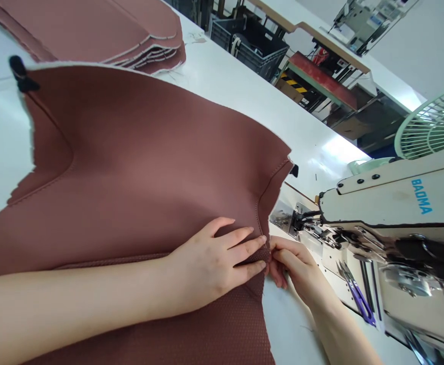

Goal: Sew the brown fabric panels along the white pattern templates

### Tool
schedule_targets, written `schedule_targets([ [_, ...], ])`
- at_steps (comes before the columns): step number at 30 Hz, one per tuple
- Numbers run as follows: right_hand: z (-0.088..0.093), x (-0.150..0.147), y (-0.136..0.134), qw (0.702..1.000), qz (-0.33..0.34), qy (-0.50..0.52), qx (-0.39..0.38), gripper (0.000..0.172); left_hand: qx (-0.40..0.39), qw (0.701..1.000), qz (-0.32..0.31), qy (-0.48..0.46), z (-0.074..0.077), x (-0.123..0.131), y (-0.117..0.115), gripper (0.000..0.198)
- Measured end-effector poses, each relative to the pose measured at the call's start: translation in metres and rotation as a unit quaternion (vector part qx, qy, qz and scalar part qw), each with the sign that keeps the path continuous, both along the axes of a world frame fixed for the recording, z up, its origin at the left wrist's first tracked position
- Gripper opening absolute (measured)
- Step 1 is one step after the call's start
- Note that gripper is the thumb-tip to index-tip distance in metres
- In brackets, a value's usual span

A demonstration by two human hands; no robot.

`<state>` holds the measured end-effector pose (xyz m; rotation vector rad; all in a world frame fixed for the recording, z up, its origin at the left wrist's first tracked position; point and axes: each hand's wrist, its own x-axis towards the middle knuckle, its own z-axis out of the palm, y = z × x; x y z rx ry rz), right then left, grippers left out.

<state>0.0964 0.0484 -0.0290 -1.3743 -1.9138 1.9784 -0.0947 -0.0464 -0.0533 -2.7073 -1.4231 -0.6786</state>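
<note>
A large reddish-brown leather-like panel (138,162) lies spread over the white table, with a stitched seam along its right edge and a perforated strip near me. My left hand (214,263) lies flat on the panel close to that edge, fingers stretched out. My right hand (294,266) pinches the panel's edge just right of the left fingertips. Both hands sit a little in front of the needle area (301,223) of the sewing machine.
A cream BAOMA sewing machine (400,203) fills the right side, with purple-handled snips (359,296) on its bed. A stack of similar brown panels (103,30) lies at the far end of the table. A black clip (20,75) grips the panel's far corner. A fan (435,124) and crates stand beyond.
</note>
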Motion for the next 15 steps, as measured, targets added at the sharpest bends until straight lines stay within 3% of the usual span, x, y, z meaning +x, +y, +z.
schedule_targets([
  [6, -0.0035, 0.0033, -0.0004, 1.000, 0.012, 0.004, 0.012, 0.037, 0.005, 1.000, 0.000, -0.005, -0.0016, -0.0004, 0.0005, 0.035],
  [15, -0.0023, 0.0036, 0.0008, 0.999, 0.024, 0.022, 0.010, 0.024, -0.012, 1.000, -0.008, -0.025, -0.0010, 0.0000, 0.0004, 0.034],
])
